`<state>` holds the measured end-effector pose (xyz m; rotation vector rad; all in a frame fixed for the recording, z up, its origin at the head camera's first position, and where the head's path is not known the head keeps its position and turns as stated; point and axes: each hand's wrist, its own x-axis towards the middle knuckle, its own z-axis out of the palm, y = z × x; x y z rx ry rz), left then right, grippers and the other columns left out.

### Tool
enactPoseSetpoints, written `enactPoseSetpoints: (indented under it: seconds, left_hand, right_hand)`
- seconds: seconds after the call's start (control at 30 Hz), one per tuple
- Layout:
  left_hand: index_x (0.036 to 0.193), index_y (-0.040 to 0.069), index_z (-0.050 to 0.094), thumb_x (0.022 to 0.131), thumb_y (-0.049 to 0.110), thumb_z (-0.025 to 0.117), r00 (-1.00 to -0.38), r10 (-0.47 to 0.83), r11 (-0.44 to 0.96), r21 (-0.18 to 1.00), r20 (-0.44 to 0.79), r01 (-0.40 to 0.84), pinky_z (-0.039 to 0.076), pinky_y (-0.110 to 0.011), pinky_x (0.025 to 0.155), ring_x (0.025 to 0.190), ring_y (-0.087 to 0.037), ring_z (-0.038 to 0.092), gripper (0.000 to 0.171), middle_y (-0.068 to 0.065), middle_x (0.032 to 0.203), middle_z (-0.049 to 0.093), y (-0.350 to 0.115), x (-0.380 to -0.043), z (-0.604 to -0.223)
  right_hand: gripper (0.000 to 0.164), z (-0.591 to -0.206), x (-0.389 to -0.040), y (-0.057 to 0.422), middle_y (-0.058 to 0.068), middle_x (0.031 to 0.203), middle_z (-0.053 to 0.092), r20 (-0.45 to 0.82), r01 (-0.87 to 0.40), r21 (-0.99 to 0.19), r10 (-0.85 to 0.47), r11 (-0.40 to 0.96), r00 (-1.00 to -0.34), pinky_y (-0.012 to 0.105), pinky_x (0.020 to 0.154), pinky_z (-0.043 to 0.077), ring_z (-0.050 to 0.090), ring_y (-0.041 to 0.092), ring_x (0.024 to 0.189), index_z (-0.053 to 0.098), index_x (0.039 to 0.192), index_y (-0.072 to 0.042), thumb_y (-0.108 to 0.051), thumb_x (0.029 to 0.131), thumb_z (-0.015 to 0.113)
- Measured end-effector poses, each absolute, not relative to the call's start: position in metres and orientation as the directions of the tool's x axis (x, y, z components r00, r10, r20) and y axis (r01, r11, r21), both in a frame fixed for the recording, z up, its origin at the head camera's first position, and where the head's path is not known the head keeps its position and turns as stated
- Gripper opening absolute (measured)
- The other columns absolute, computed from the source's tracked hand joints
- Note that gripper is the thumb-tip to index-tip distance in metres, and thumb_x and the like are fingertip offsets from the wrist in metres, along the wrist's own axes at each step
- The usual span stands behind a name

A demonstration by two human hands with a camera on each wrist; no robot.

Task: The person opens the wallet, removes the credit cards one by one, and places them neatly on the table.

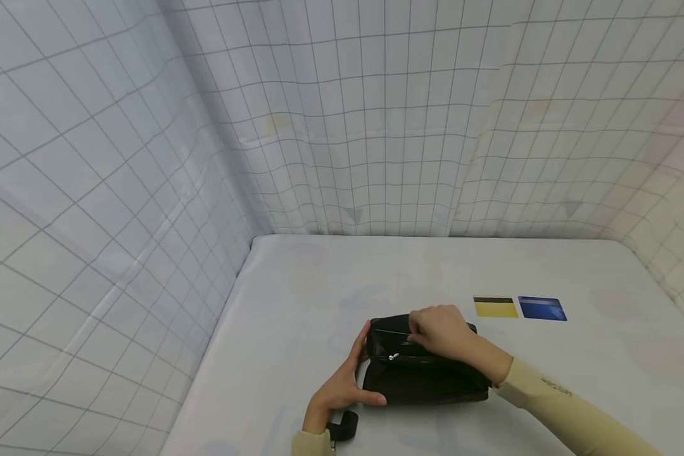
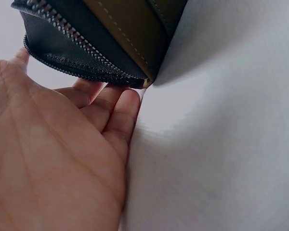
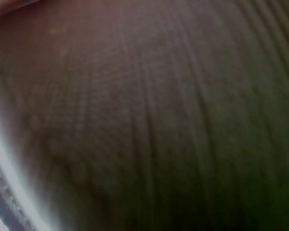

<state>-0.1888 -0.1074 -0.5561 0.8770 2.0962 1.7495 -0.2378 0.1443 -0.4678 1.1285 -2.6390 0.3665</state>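
A black zip wallet (image 1: 427, 386) lies spread open on the white table, its zip pull showing at the left of the opening. My left hand (image 1: 342, 384) holds the wallet's left end, thumb at the near corner and fingers along the far side. In the left wrist view, the fingertips (image 2: 127, 103) touch the wallet's zipped end (image 2: 62, 48), and its brown lining shows. My right hand (image 1: 441, 330) reaches into the opening with bent fingers. Whatever lies between those fingertips is hidden. The right wrist view shows only a blurred, dark, creased surface (image 3: 149, 115) close up.
A yellow card with a dark stripe (image 1: 496, 308) and a blue card (image 1: 542, 308) lie side by side on the table (image 1: 296, 304), beyond the wallet to the right. Grid-patterned white curtains (image 1: 376, 126) stand behind and at both sides. A black strap device (image 1: 344, 426) sits at my left wrist.
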Motion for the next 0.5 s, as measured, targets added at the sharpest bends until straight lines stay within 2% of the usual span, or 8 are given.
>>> enactPoseSetpoints:
  seconds: [0.27,0.5]
  left_hand:
    - [0.152,0.014,-0.012,0.077,0.027,0.081,-0.764,0.621,0.058,0.961,0.177,0.270,0.019,-0.061,0.104,0.135,-0.030,0.029,0.120,-0.012,0.155,0.013,-0.105,-0.181,-0.531]
    - [0.153,0.021,-0.012,0.075,0.029,0.083,-0.775,0.606,0.095,0.950,0.181,0.296,0.021,-0.057,0.105,0.135,-0.023,0.030,0.123,-0.002,0.157,0.011,-0.106,-0.189,-0.556]
  right_hand:
    - [0.028,-0.464,-0.241,0.151,-0.015,0.057,0.045,0.273,-0.718,-0.199,-0.665,0.667,-0.695,0.021,0.042,0.031,0.038,0.000,0.047,0.054,0.068,-0.022,-0.027,0.079,0.079]
    - [0.024,-0.454,-0.244,0.159,-0.016,0.058,0.043,0.229,-0.695,-0.268,-0.656,0.667,-0.719,0.022,0.044,0.032,0.038,0.000,0.049,0.055,0.072,-0.022,-0.027,0.083,0.075]
